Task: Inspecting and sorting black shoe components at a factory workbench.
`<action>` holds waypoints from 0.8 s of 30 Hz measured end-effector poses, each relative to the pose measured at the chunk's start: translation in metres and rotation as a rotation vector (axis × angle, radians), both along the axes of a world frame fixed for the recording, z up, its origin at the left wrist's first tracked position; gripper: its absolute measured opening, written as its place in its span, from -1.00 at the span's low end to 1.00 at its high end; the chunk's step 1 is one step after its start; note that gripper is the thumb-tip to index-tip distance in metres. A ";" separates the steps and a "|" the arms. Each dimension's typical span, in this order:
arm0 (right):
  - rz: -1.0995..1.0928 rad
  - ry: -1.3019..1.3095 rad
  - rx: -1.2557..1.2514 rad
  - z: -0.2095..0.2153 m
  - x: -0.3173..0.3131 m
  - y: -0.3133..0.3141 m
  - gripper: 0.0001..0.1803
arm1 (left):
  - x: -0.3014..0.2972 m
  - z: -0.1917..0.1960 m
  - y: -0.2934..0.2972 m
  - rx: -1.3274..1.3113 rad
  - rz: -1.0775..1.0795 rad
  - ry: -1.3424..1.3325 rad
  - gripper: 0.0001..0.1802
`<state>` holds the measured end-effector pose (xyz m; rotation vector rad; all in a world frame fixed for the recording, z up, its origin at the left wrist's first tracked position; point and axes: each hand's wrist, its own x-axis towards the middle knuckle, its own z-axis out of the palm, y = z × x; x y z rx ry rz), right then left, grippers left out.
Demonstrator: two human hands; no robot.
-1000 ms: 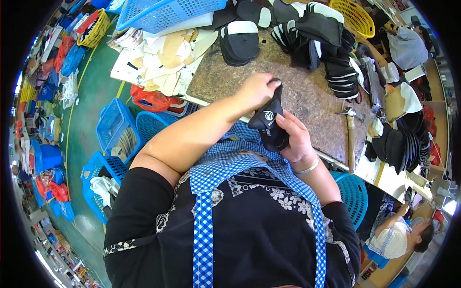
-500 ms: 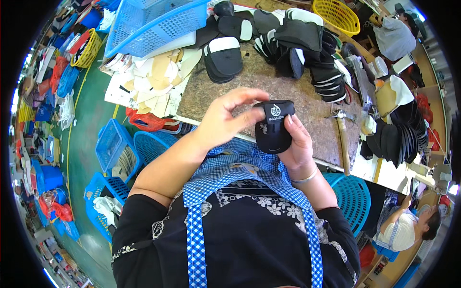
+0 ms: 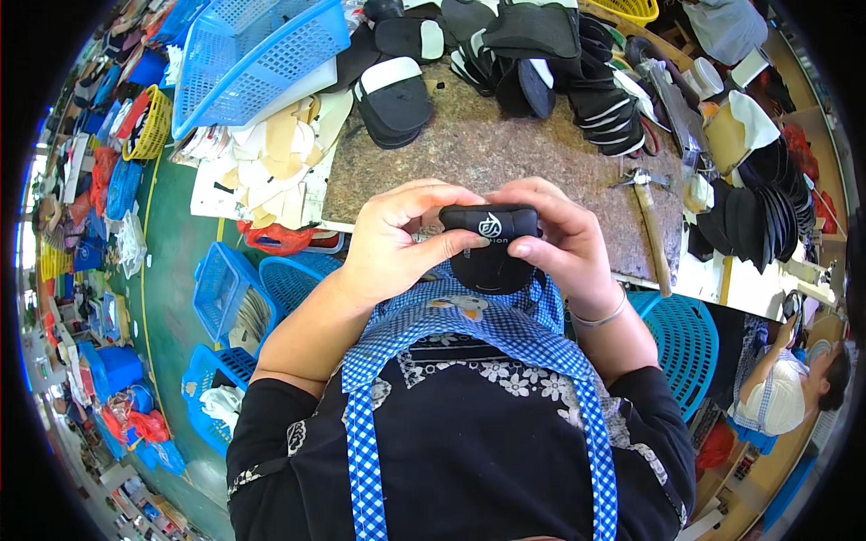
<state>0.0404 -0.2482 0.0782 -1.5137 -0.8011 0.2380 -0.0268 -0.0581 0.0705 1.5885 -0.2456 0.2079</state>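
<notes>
Between my hands, just above the near edge of the workbench, is a black padded shoe part (image 3: 492, 273) with a white printed emblem. Its upper portion is folded into a thick roll; a rounded flap hangs below. My left hand (image 3: 397, 236) pinches the left end, thumb across the front and fingers behind the top. On the other end, my right hand (image 3: 566, 242) grips the same way, its thumb at the lower right of the emblem. The fingertips behind the part are hidden.
The brown-topped workbench (image 3: 379, 185) carries black pieces with white bands (image 3: 394, 99), a stacked pile (image 3: 604, 117), a hammer (image 3: 651, 225), pale cut-outs (image 3: 280, 153) and a blue basket (image 3: 262, 68). More blue baskets (image 3: 225, 288) stand at the left. Another person (image 3: 776, 392) sits at the right.
My right hand has come up to grip the part's right end, and my left hand has closed on its left end. The part now looks folded over, its emblem foreshortened. The view has shifted.
</notes>
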 end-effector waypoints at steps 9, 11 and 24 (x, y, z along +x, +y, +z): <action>0.100 0.464 0.238 -0.001 -0.016 0.011 -0.79 | -0.004 -0.002 -0.006 0.026 0.053 -0.051 -0.76; 0.091 0.613 0.296 -0.002 -0.020 0.014 -0.81 | -0.006 -0.001 -0.009 -0.005 0.042 0.013 -0.78; 0.009 0.544 0.243 -0.004 -0.024 0.019 -0.80 | -0.002 -0.003 -0.017 -0.292 0.042 0.038 -0.83</action>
